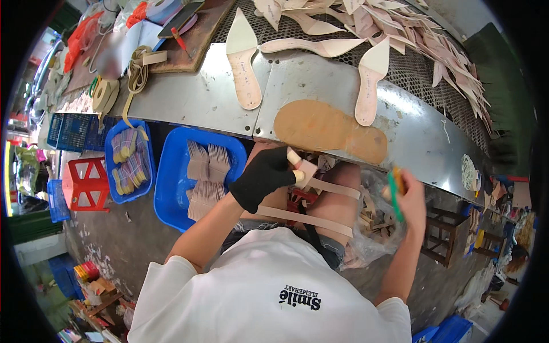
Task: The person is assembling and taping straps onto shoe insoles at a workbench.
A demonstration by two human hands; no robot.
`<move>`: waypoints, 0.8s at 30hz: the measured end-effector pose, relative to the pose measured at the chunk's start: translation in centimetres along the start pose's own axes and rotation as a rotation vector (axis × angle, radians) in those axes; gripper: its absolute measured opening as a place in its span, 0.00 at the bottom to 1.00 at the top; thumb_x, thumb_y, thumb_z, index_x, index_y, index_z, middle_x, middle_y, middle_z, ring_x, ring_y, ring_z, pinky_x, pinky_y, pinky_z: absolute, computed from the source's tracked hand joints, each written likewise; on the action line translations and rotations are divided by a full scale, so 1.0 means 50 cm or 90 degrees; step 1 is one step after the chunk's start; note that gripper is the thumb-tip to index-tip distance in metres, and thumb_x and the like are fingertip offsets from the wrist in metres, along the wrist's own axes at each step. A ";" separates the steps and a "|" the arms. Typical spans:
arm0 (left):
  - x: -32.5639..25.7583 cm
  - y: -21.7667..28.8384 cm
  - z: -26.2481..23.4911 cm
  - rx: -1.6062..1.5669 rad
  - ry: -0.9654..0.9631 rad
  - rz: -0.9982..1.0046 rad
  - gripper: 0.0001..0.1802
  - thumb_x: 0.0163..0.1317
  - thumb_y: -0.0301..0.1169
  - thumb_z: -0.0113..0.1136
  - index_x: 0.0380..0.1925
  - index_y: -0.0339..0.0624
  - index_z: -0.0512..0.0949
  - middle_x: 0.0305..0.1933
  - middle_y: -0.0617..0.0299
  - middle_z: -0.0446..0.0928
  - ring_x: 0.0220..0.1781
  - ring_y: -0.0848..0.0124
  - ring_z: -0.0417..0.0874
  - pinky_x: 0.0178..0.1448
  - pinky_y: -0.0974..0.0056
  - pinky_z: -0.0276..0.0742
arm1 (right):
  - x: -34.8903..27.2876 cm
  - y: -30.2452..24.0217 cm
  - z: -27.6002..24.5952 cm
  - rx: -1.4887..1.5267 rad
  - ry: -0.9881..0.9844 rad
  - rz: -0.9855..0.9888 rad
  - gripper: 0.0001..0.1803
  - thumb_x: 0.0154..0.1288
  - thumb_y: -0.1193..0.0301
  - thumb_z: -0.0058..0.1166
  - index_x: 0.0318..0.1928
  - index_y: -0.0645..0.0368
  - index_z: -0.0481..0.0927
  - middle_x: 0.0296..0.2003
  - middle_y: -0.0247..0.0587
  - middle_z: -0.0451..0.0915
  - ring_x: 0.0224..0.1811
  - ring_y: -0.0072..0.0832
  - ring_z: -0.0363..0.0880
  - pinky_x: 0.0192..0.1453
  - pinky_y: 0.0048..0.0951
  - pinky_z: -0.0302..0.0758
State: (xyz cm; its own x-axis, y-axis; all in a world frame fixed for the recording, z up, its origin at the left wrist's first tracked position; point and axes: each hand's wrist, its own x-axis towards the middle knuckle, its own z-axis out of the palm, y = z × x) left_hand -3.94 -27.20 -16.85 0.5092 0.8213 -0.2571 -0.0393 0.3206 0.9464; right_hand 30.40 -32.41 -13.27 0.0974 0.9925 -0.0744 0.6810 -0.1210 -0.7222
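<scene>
My left hand (264, 176), in a black fingerless glove with pale covers on two fingertips, pinches a small beige piece (307, 170) above my lap. A long beige strip (334, 188) runs from near that piece across my thigh, and a second strip (303, 220) lies across both legs. Out to the right, my bare right hand (410, 200) is closed round a green-and-orange tool (396, 193); blur hides its exact kind. Ahead, on the metal bench edge, lies a brown sole-shaped board (329, 130). Pointed shoe insoles (244, 74) rest beyond it.
A mesh surface (432, 94) carries a heap of insoles (394, 28). Blue tubs (164, 197) with bundled pieces, and a red stool (86, 184), stand at left. Tape rolls (106, 96) sit on the bench. A plastic bag of scraps (374, 223) is beside my right thigh.
</scene>
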 end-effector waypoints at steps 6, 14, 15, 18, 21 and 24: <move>0.062 0.067 0.051 -0.003 0.084 0.139 0.09 0.53 0.22 0.65 0.35 0.40 0.76 0.31 0.72 0.72 0.34 0.81 0.72 0.39 0.72 0.70 | 0.135 0.034 -0.071 -0.334 0.263 -0.094 0.18 0.51 0.67 0.64 0.39 0.67 0.77 0.39 0.44 0.79 0.40 0.29 0.77 0.45 0.33 0.72; 0.297 0.067 0.093 0.193 0.226 0.325 0.12 0.51 0.32 0.68 0.33 0.39 0.79 0.29 0.64 0.77 0.29 0.74 0.75 0.37 0.68 0.73 | 0.137 -0.100 0.111 0.487 0.059 -0.077 0.10 0.65 0.71 0.54 0.45 0.62 0.77 0.35 0.39 0.79 0.33 0.22 0.79 0.39 0.23 0.75; 0.326 0.067 0.084 0.194 0.230 0.325 0.12 0.51 0.32 0.68 0.33 0.39 0.79 0.29 0.64 0.77 0.29 0.74 0.75 0.37 0.68 0.73 | 0.144 -0.088 0.102 0.612 0.090 -0.026 0.08 0.67 0.71 0.52 0.44 0.61 0.76 0.31 0.36 0.78 0.27 0.20 0.76 0.32 0.21 0.72; 0.416 0.064 0.080 0.399 0.255 0.196 0.19 0.47 0.42 0.70 0.31 0.39 0.78 0.30 0.55 0.81 0.37 0.59 0.83 0.41 0.59 0.77 | 0.149 -0.098 0.106 0.718 0.153 0.084 0.08 0.69 0.69 0.49 0.40 0.60 0.76 0.25 0.33 0.75 0.16 0.17 0.67 0.19 0.19 0.62; 0.461 0.077 0.081 0.482 0.253 0.226 0.17 0.48 0.38 0.68 0.33 0.39 0.79 0.28 0.58 0.80 0.32 0.66 0.82 0.37 0.62 0.76 | 0.140 -0.100 0.110 0.583 0.090 0.126 0.08 0.69 0.68 0.50 0.38 0.59 0.76 0.27 0.33 0.77 0.16 0.17 0.71 0.17 0.18 0.62; 0.415 0.092 0.053 0.197 0.041 0.061 0.13 0.51 0.29 0.66 0.39 0.41 0.80 0.26 0.65 0.77 0.26 0.80 0.75 0.30 0.70 0.72 | 0.138 -0.077 0.075 0.601 0.230 0.127 0.09 0.69 0.66 0.51 0.40 0.59 0.77 0.28 0.33 0.78 0.17 0.19 0.73 0.17 0.17 0.62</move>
State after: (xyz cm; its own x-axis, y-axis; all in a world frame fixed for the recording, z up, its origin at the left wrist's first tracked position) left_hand 8.70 -9.92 -17.32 0.4602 0.8720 -0.1667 0.1842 0.0899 0.9788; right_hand 25.75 -25.03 -13.58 0.4653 0.8719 -0.1528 -0.2036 -0.0626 -0.9770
